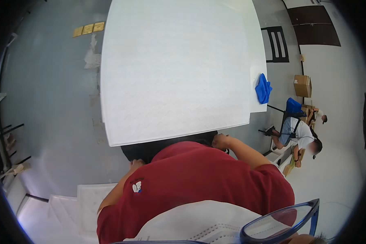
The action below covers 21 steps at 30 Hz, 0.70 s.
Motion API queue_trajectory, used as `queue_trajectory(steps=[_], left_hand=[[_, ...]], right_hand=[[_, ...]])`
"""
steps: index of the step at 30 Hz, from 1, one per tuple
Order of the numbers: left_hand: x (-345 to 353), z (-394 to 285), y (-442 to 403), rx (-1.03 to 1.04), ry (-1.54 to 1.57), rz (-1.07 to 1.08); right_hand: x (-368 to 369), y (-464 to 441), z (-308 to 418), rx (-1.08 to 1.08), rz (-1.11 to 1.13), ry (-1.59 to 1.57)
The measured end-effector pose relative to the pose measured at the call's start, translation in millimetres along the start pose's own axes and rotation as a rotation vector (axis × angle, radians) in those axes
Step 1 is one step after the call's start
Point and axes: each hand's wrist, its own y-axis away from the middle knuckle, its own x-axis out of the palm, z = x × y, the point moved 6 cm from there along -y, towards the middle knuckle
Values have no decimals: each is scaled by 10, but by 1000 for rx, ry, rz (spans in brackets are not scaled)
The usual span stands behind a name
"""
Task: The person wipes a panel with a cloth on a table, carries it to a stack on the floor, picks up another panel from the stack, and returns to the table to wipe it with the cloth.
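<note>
My left hand [137, 164] is down beside the black clothing over my lap [175, 145]. Its fingers are mostly hidden, so what it touches does not show. On the other side, my right hand [220, 141] lies against the same dark cloth with its fingers curled in; anything inside them is out of sight. Both hands are below the front edge of a large white table [179, 69], apart from its top. A crumpled blue cloth [263, 89] lies at the table's right edge.
A black slatted chair back [277, 44] stands beyond the table's right side. Farther right are a cardboard box [302, 86] and a seated person [301, 132] in a white shirt. Yellow floor markers [88, 29] lie left of the table. White panels [91, 199] are at lower left.
</note>
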Motion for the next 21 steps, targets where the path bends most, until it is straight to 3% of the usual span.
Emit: queue_trajectory(steps=[4,6,9,12,15,17,18,21], left_hand=[[-580,-548,-247,-155,-200,9],[-900,-680,-335,-34,38,-140],[-839,-788,-586,133,286,-431],[-798,-1047,-794,314,767,-221],[-853,-1560,-778,608,1250,-195],[-834,-1873,-773,645,1457,-94],[-820,-1993,-798,780,1450,-148],[-773,-2373,-875,786,1630,-222]], right_hand=[[138,-392,-215,35,-4,289],[157,-467,-278,34,-11,324],[-2,-410,-447,-71,-140,40],[24,-592,-1005,-72,-348,-303],[258,-874,-1774,-22,-496,-589],[411,-1013,-2340,-6,-665,-676],[403,-926,-2514,32,-732,-779],[332,-854,-3268,269,-810,-767]])
